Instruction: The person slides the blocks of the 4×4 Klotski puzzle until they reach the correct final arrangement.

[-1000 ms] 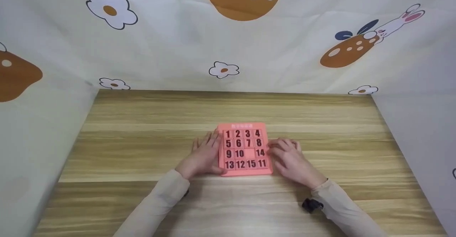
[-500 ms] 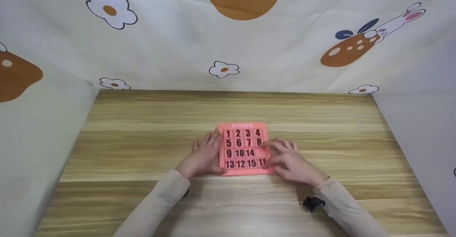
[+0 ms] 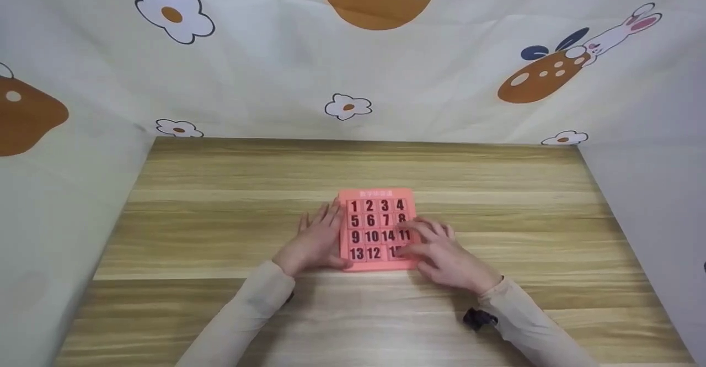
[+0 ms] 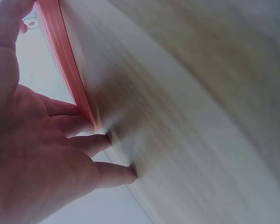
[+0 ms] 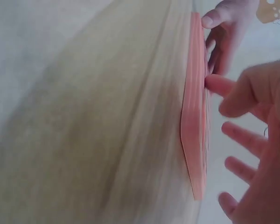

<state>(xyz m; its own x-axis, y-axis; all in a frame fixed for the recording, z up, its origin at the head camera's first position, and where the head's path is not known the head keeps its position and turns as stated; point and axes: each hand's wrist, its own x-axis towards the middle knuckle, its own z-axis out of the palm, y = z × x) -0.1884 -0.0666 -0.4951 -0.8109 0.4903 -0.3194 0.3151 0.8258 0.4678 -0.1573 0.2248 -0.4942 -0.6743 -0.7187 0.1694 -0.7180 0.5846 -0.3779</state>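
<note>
A pink number sliding puzzle (image 3: pixel 380 266) lies on the wooden table. Its top rows run 1 to 8, and the third reads 9, 10, 14, 11. In the bottom row, the 15 tile (image 3: pixel 393 252) sits apart from 12, with a gap between them. My left hand (image 3: pixel 314 240) rests against the puzzle's left side, thumb at the lower corner; the left wrist view shows its fingers fairly straight beside the pink edge (image 4: pixel 67 60). Over the right columns reaches my right hand (image 3: pixel 449 254), one fingertip on the 15 tile, the other fingers spread, partly covering the 8.
Wood-grain table (image 3: pixel 242 179) surrounds the puzzle. A pale cloth (image 3: pixel 265 69) printed with flowers, orange shapes and a rabbit hangs behind and at both sides. Something small and black (image 3: pixel 480 319) sits at the right wrist.
Tile 14 has slid left beside 10, then 11 has moved up into the third row. Tile 15 has shifted right. My right hand has moved in over the puzzle; the left has stayed put.
</note>
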